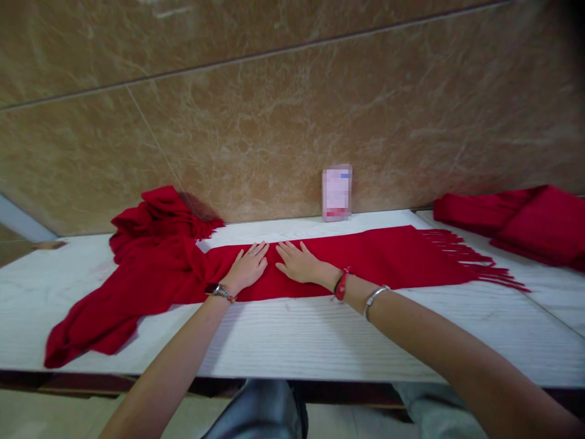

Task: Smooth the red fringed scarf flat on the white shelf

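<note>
A red scarf (pixel 379 256) lies along the white table, flat from the middle to its fringed right end. Its left part is bunched and crumpled in loose folds. My left hand (pixel 249 265) rests palm down on the flat cloth beside the bunched part, fingers stretched out. Just to its right, my right hand (pixel 299 263) also presses flat on the scarf with fingers spread. Neither hand grips the cloth. The scarf under both palms is hidden.
Folded red cloth (pixel 543 225) lies at the right end of the white table (pixel 320 341). A phone (pixel 337 194), its screen blurred, leans upright against the brown marbled wall (pixel 256 134) behind. The table's front edge runs close to my legs.
</note>
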A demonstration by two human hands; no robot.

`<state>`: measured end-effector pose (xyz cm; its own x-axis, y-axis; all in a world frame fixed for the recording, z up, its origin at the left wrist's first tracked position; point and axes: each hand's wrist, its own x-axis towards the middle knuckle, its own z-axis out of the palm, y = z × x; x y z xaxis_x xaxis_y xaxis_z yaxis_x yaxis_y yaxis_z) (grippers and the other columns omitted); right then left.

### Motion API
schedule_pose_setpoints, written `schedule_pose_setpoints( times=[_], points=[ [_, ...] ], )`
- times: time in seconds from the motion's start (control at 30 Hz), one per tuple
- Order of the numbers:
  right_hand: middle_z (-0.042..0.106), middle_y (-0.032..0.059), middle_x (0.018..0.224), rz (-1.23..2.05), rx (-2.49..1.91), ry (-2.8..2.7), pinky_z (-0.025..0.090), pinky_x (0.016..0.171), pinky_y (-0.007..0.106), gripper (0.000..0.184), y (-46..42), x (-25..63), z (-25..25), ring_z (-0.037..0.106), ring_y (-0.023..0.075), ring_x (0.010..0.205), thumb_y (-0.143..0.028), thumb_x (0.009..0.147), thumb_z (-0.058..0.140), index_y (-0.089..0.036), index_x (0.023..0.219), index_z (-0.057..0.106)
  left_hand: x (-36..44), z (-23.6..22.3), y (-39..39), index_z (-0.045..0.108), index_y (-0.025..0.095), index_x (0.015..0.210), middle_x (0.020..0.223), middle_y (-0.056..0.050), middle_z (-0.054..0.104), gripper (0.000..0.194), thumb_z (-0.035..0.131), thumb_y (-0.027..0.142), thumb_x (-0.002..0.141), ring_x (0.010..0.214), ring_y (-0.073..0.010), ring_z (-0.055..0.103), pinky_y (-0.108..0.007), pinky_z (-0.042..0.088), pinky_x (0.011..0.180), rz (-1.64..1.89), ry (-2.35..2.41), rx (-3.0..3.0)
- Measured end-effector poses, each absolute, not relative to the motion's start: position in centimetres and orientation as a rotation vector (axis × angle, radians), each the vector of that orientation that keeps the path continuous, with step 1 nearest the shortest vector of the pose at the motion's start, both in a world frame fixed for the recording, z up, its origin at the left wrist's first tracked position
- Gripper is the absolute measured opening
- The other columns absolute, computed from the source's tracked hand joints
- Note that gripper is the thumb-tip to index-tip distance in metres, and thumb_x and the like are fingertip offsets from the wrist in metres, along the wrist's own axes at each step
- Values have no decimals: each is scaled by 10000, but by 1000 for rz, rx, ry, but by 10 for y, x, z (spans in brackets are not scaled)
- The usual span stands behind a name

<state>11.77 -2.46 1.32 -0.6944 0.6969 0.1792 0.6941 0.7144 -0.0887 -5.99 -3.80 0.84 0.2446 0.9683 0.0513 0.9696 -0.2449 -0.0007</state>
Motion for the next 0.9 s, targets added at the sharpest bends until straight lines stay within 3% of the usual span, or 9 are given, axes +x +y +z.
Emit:
schedule_pose_setpoints(
  times=[0.13, 0.33, 0.47, 0.6, 0.67, 0.77, 0.9],
  points=[
    [267, 164, 1430, 13, -1214, -2765, 239, 1018, 540, 512, -10, 147, 6, 237, 279, 1311, -345, 931, 263, -57, 1351, 307, -61, 9, -37, 263, 190, 1382, 1451, -60, 241, 494, 195, 278, 901, 1329, -211, 205, -478, 218, 1041, -30, -1888, -2458],
    [278, 182, 1424, -238, -1618, -2724, 232, 1007, 560, 467, 11, 275, 1, 224, 268, 1318, -298, 931, 256, -100, 1346, 336, -61, 11, -36, 247, 187, 1393, 1455, -52, 229, 511, 178, 267, 893, 1329, -209, 208, -461, 207, 1045, 7, -1868, -2461],
    [308, 181, 1411, -289, -1881, -2609, 285, 988, 539, 434, 16, 348, 1, 248, 263, 1310, -234, 927, 228, -112, 1296, 419, -61, 10, -34, 242, 178, 1398, 1461, -34, 210, 523, 172, 268, 887, 1335, -195, 189, -439, 175, 1059, 38, -1884, -2445],
    [394, 181, 1362, -308, -2015, -2489, 323, 944, 569, 410, 14, 376, 6, 326, 293, 1270, -240, 919, 256, -133, 1250, 472, -62, 8, -33, 238, 168, 1399, 1461, -39, 207, 529, 165, 273, 886, 1337, -199, 183, -446, 167, 1059, 44, -1891, -2447],
    [370, 207, 1370, -340, -2052, -2403, 306, 939, 594, 433, 12, 370, 11, 302, 320, 1277, -273, 922, 257, -100, 1277, 434, -63, 7, -31, 235, 168, 1400, 1461, -46, 209, 529, 167, 274, 885, 1337, -206, 183, -457, 163, 1058, 33, -1894, -2453],
    [315, 233, 1392, -370, -1926, -2369, 268, 1001, 529, 483, 2, 334, 24, 249, 306, 1303, -308, 920, 277, -32, 1302, 384, -66, 11, -25, 275, 141, 1383, 1453, -88, 229, 533, 219, 280, 871, 1328, -239, 207, -474, 180, 1048, -10, -1886, -2528],
    [506, 161, 1272, -170, -1122, -2691, 340, 995, 386, 411, -40, 249, 41, 429, 237, 1200, -304, 881, 409, -93, 1220, 506, -64, 29, -7, 408, 132, 1309, 1403, -92, 349, 505, 339, 261, 825, 1290, -197, 300, -329, 218, 1056, -78, -1751, -2686]
  ],
)
